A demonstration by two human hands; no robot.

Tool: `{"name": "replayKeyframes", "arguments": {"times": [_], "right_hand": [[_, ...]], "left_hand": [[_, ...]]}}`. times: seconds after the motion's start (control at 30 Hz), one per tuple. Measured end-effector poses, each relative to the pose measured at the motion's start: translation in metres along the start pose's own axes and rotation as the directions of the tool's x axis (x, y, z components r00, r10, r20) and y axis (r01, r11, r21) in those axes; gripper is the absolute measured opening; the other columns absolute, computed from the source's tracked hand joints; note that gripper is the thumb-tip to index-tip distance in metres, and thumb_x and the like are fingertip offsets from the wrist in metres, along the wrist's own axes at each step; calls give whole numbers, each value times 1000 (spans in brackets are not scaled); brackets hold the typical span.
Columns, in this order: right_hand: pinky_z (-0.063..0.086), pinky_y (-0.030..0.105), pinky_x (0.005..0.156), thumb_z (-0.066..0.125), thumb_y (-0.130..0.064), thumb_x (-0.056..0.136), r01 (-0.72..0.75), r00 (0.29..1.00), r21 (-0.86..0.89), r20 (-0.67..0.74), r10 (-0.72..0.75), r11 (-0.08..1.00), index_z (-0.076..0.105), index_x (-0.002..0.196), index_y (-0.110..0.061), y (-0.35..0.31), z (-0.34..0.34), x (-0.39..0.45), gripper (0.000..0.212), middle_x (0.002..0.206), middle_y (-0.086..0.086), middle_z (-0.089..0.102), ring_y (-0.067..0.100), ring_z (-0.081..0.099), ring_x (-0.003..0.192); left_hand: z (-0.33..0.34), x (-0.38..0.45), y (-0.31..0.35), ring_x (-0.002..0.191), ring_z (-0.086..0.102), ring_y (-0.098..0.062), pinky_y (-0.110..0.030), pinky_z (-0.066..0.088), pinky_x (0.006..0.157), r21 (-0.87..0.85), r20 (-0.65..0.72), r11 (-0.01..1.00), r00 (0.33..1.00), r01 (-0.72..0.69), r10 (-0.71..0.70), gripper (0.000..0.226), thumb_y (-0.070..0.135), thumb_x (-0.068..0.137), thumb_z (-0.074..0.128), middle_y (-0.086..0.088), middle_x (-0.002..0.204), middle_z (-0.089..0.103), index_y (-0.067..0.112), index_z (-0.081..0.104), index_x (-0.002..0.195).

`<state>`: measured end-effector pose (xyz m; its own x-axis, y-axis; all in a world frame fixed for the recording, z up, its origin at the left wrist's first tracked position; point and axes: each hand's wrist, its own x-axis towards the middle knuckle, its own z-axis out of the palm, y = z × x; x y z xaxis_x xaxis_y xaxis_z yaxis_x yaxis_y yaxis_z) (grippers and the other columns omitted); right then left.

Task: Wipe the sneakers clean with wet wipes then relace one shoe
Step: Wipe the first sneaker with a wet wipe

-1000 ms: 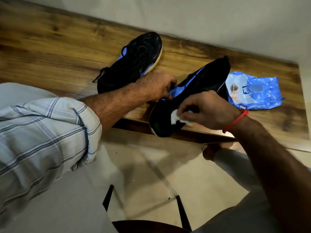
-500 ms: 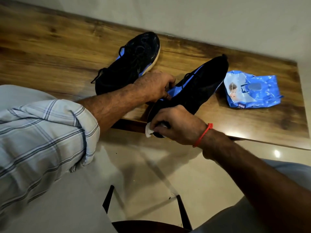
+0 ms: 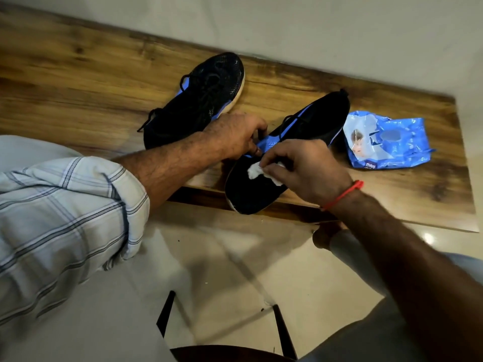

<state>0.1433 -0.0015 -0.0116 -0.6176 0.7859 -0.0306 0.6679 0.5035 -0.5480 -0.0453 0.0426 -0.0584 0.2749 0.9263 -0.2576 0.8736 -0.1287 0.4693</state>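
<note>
While two hands (image 3: 236,134) (image 3: 304,168) grip one of two sneakers (image 3: 287,158) (image 3: 198,100), right pinches one wipe (image 3: 257,171).

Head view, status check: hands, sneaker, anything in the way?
Left hand steadies near sneaker at its collar. Right hand pinches wet wipe on its upper. Other sneaker, wipes pack lie apart. Nothing blocking.

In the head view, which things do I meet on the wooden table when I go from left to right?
Far sneaker → left hand → wet wipe gripped by the right hand on the near sneaker → blue wipes pack.
</note>
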Motion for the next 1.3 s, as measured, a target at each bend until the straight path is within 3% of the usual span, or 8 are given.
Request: {"name": "replayKeyframes", "arguments": {"times": [0.17,0.3,0.47,0.57,0.7,0.9,1.17,1.3], "right_hand": [[55,49,82,60,-14,90,-7,999,-208,35,14,978,71,103,-10,-4,38,8,18,106,11,65,33,63,101],[52,40,90,63,-13,88,71,979,-129,198,-44,989,73,102,-13,-11,44,10,18,104,7,70,26,65,101],[50,22,83,73,-11,81,200,974,122,85,-211,972,77,91,-13,-25,44,8,11,91,0,74,14,68,88],[49,27,76,69,-7,78,383,870,90,300,-391,920,76,85,-11,-36,45,4,10,85,6,71,22,67,80],[53,33,81,65,-14,86,300,721,-134,680,-133,945,77,95,-22,-26,22,-6,17,94,-2,74,17,67,90],[46,15,75,74,-8,80,1,971,-90,239,21,996,75,85,-20,18,-46,-7,13,78,-13,69,-4,58,72],[51,12,59,75,-8,85,-335,911,-29,246,331,942,72,83,-21,50,-56,-9,14,76,-13,67,8,67,66],[39,1,60,76,-10,84,-305,934,-57,178,311,951,72,87,-20,48,-52,-8,11,75,-16,63,-8,57,64]], "left_hand": [[-1,-2,0,103,63,-15,-36,55,87,23,-9,1000,1000,-13,13,36,32,84,79,5,108,69,29,67,118],[0,-3,1,93,62,-13,-33,55,80,11,-30,1000,1000,-1,2,39,34,83,81,7,101,65,28,67,119],[-3,-3,1,78,57,-6,-27,50,74,-9,-13,1000,1000,-6,6,40,34,84,80,10,97,62,27,67,121],[-3,-4,3,59,46,5,-23,50,62,-55,-12,998,1000,8,-8,38,29,85,80,9,91,62,26,67,120],[-3,-5,3,60,48,5,-20,51,59,-83,16,997,1000,7,-6,38,29,87,78,10,94,63,25,67,122],[-7,-2,4,58,53,4,-20,48,56,-130,54,991,998,31,-24,37,27,86,80,17,79,58,23,68,120],[-7,-6,26,124,50,-13,-31,44,102,-258,-84,959,991,-118,99,85,34,88,75,-3,152,41,43,26,156],[5,-18,41,136,46,-22,-47,44,106,-109,-35,974,980,-197,195,81,57,87,67,2,156,43,44,23,155]]}}
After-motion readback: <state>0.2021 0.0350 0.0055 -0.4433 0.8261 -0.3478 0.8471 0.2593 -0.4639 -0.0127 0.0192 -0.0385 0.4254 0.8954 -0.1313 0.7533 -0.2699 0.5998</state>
